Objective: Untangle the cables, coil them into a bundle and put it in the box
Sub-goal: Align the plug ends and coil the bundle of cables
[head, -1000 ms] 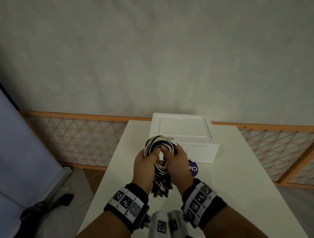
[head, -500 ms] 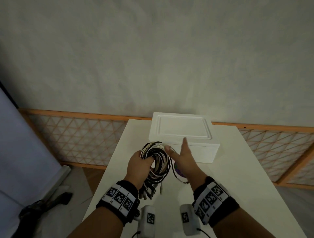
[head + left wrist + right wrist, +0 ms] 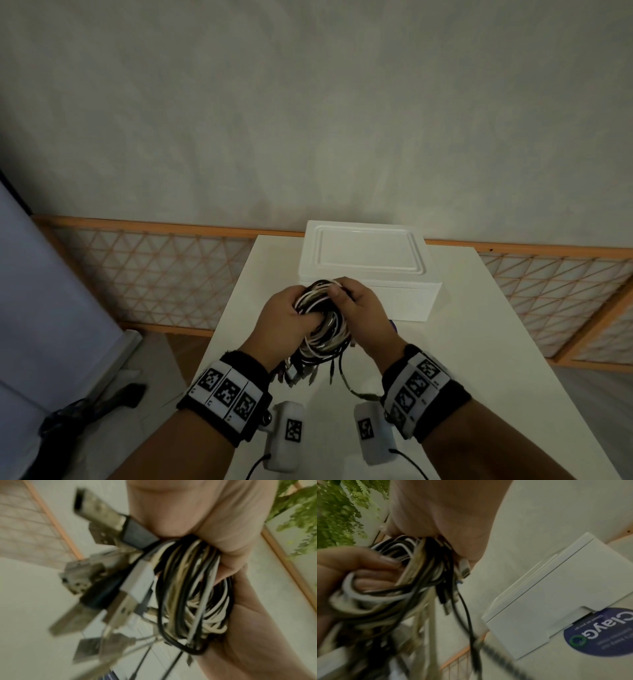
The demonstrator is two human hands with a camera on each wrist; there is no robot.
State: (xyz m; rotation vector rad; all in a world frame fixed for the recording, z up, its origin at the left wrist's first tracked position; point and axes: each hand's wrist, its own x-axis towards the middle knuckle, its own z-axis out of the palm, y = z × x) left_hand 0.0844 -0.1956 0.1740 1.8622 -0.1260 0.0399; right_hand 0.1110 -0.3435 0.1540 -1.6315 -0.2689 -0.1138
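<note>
A coil of black and white cables [image 3: 323, 325] is held above the white table [image 3: 479, 359], just in front of the closed white box [image 3: 368, 263]. My left hand [image 3: 287, 318] grips the coil's left side with fingers curled through the loop. My right hand [image 3: 359, 308] holds the right side, thumb on top of the strands. Several USB plugs [image 3: 298, 371] dangle below the bundle, and one thin black lead [image 3: 346, 380] trails toward my right wrist. The left wrist view shows the cable coil [image 3: 193, 601] in my fist with the plugs [image 3: 109, 574] sticking out. The right wrist view shows the cable bundle [image 3: 412, 577] and the box [image 3: 556, 595].
A round purple sticker [image 3: 600, 632] lies on the table by the box's front, mostly hidden behind my right hand in the head view. An orange lattice fence [image 3: 154, 274] runs behind the table. A dark object [image 3: 92, 411] lies on the floor at left.
Half a second ago my right hand was open and off the bundle, reaching toward the box. It has come back and grips the coil's right side again. The left hand kept hold throughout.
</note>
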